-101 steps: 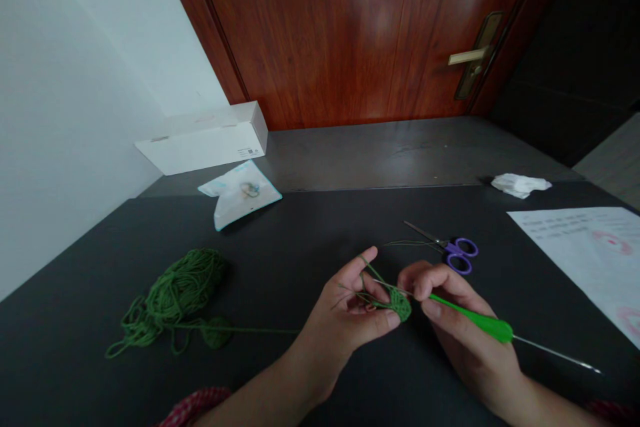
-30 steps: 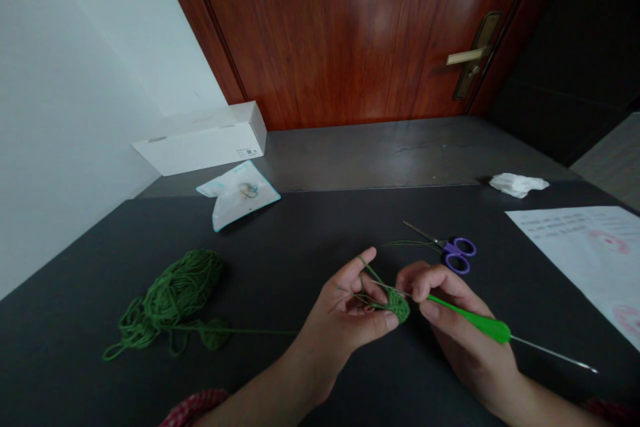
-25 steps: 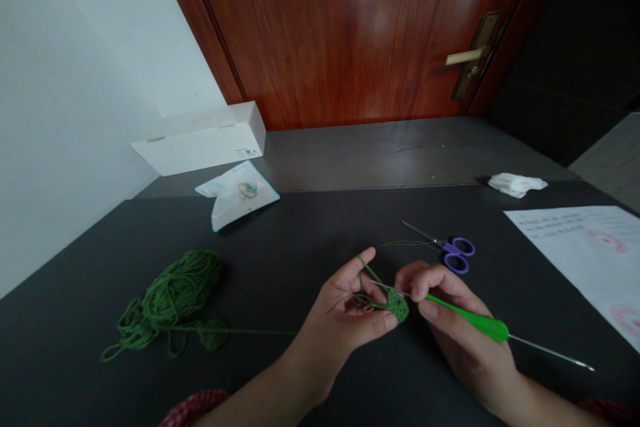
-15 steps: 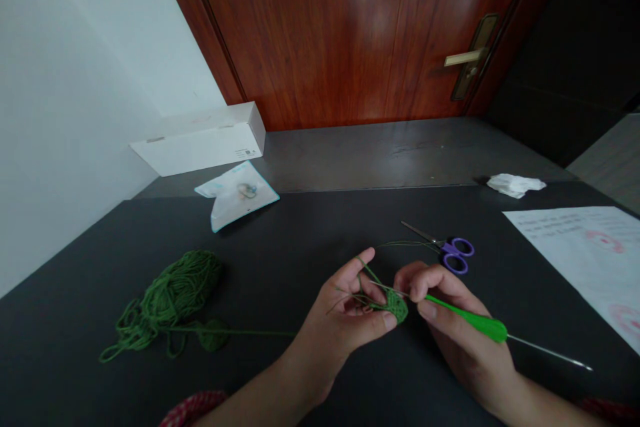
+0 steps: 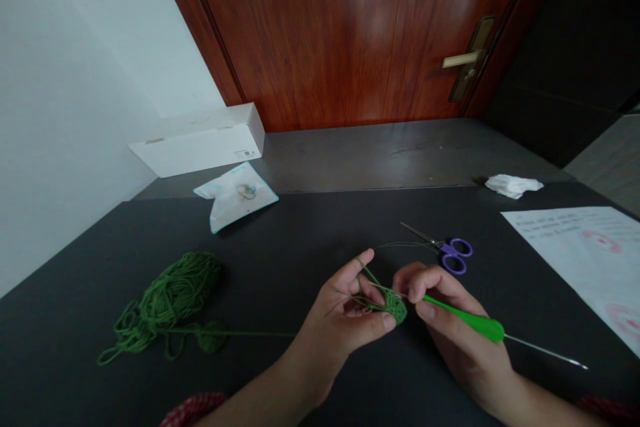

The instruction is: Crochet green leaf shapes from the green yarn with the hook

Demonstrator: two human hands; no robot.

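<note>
"Black desk point(image 5: 310, 233) below you; how are your hands placed?"

"My left hand point(image 5: 345, 320) is half curled, its thumb pinching a small green crocheted piece point(image 5: 397, 308) just in front of me, with yarn point(image 5: 370, 271) stretched from the raised forefinger. My right hand point(image 5: 456, 340) is closed around the green-handled hook point(image 5: 485, 326), pencil-fashion, its thin shaft reaching the piece."

"What's just changed?"

"Almost nothing: both grips match those of a few moments ago; only the view has drifted slightly. I'd judge the work is paused mid-stitch, with no growth I can make out."

"And around it?"

"Off to the left lies the yarn bundle point(image 5: 180, 290). Past my right hand are purple-handled scissors point(image 5: 453, 255); farther off, a flat pouch point(image 5: 235, 203), then a white box point(image 5: 200, 150) and the wooden door point(image 5: 325, 33)."
</note>
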